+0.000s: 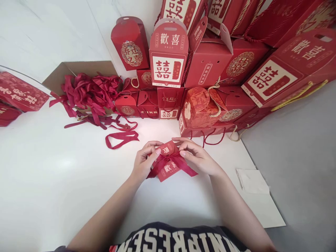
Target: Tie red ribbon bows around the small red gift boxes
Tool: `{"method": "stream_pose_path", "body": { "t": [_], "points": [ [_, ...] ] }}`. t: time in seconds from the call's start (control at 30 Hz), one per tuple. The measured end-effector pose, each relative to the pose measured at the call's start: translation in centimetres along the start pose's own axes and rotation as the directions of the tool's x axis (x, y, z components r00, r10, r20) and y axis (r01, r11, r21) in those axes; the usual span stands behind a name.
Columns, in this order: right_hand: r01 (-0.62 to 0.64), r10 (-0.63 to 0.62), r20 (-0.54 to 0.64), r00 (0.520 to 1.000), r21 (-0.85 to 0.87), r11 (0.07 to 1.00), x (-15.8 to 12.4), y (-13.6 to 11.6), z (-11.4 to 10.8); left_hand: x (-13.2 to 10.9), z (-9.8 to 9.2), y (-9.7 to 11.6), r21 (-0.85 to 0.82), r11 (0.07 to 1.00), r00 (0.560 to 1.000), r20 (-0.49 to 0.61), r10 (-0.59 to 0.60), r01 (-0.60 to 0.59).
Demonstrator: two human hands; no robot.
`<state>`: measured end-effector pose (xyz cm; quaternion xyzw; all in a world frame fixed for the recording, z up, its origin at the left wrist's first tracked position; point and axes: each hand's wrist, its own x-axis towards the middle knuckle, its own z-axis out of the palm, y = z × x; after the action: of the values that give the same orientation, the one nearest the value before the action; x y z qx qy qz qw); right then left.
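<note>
Between my hands is a small red gift box with pale Chinese characters, tilted a little on the white table. A dark red ribbon is tied around its middle in a bow, its tails hanging to both sides. My left hand grips the box's left side, thumb on top near the bow. On the other side my right hand has its thumb and fingers closed at the ribbon and the box's upper right edge. The fingertips behind the box are partly hidden.
A cardboard box full of dark red ribbons stands at the back left, with a loose ribbon loop before it. Stacked red gift boxes line the back. White tissue lies near the table's right edge.
</note>
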<state>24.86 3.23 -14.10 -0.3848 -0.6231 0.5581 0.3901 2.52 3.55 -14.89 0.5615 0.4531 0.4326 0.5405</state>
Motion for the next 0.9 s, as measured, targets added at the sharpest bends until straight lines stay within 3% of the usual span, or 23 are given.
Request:
{"method": "stream_pose_path", "body": {
  "t": [0.17, 0.27, 0.4, 0.6, 0.83, 0.9],
  "points": [
    [-0.22, 0.146, -0.249, 0.957, -0.303, 0.927, -1.3, -1.7, -0.4, 0.3, -1.0, 1.1, 0.127, 0.992, 0.998, 0.061, 0.012, -0.02],
    [-0.33, 0.263, -0.208, 0.942, -0.431, 0.84, -2.7, -2.7, -0.3, 0.4, -0.9, 1.7, 0.25, 0.967, 0.996, 0.087, 0.025, -0.046],
    [-0.331, 0.353, 0.027, 0.935, -0.29, 0.898, -4.3, -3.2, 0.6, 0.7, -0.1, 2.0, 0.345, 0.936, 0.993, 0.115, 0.034, -0.072],
    [-0.431, 0.418, 0.116, 0.901, 0.119, 0.895, -5.7, -2.0, 2.5, 0.8, 0.0, 1.3, 0.252, 0.968, 0.995, 0.101, -0.019, -0.007],
    [-0.388, 0.381, 0.082, 0.921, 0.121, 0.914, -5.7, 0.9, 3.6, 0.5, 1.3, 0.4, -0.101, 0.992, 0.996, -0.037, -0.084, 0.079],
    [-0.37, 0.363, 0.096, 0.927, 0.067, 0.927, -5.6, 0.9, 3.2, 0.5, 1.3, 0.3, -0.199, 0.976, 0.995, -0.025, -0.094, 0.088]
  ]
}}
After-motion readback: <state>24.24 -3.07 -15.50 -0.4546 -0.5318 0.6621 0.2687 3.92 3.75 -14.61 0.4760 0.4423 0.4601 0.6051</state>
